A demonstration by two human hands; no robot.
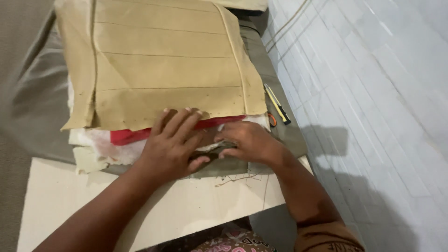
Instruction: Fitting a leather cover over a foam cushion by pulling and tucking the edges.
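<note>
Two hands pressed on a stack of fabric and paper pattern.

The left hand (171, 142) is laid flat, fingers spread, on the red cloth (128, 136) under the tan paper pattern (158, 65). A grey fabric piece (219, 163) on the pale tabletop (70, 200) is pinched at its edge by the right hand (249, 141). A yellow-and-black tool (278, 105) is seen near the tiled floor (373, 93).

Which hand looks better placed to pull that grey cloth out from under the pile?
The right hand, probably: its fingers already pinch the grey cloth at its edge. The left hand lies flat, pressing on the pile by the tan paper.
</note>
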